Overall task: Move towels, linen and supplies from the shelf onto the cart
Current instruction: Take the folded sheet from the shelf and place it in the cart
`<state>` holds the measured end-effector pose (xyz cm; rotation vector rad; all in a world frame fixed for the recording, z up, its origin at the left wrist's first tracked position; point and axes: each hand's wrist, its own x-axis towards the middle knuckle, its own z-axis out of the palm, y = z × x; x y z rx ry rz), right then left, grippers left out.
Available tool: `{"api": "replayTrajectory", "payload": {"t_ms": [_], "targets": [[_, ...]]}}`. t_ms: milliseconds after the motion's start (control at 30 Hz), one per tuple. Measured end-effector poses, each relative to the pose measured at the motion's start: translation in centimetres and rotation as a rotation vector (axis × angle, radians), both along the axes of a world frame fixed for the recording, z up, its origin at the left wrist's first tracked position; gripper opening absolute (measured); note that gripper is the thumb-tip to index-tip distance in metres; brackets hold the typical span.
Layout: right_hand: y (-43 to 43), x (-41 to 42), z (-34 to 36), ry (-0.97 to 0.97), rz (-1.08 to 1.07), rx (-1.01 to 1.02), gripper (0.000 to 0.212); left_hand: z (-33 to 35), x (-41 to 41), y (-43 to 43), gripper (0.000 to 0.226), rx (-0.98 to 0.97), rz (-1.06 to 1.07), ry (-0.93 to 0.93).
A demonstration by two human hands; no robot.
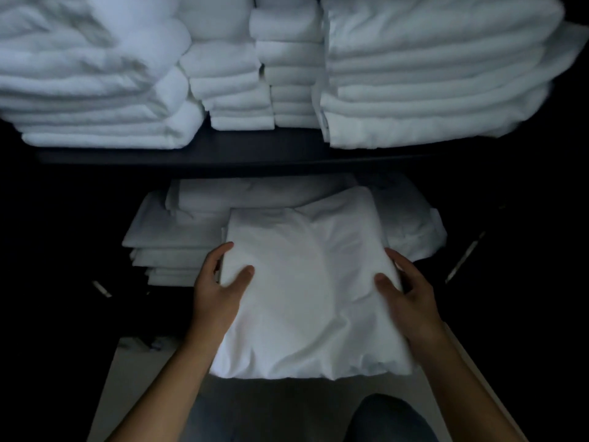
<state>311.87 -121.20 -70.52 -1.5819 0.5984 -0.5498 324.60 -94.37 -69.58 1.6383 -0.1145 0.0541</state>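
Left hand [220, 293], right hand [409, 291] around 1 folded sheet [306, 282]

Folded white linen bundle [306, 291] was gripped at its side edges by left hand [220, 282] and right hand [411, 288], partly over the lower linen stack [172, 237]. Folded white towels [430, 74] were stacked on the upper shelf [223, 154].

Both arms are bare from the forearm to the left hand [220, 282] and right hand [408, 288]; the legs wear blue-grey trousers [385, 421].
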Motion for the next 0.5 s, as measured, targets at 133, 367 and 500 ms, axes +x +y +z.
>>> {"api": "replayTrajectory", "payload": {"t_ms": [133,367,500], "targets": [[-0.9,1.4,-4.5,-0.012,-0.022,0.051,0.046,-3.5,1.8,-0.7,0.047,0.027,-0.03,0.0],[-0.7,1.8,-6.1,-0.025,-0.029,0.046,0.048,-6.9,1.3,0.9,0.056,0.04,-0.062,0.13],[-1.0,2.4,-6.7,0.001,-0.034,0.047,0.047,-8.0,1.2,1.2,0.063,0.004,-0.097,0.213]]}}
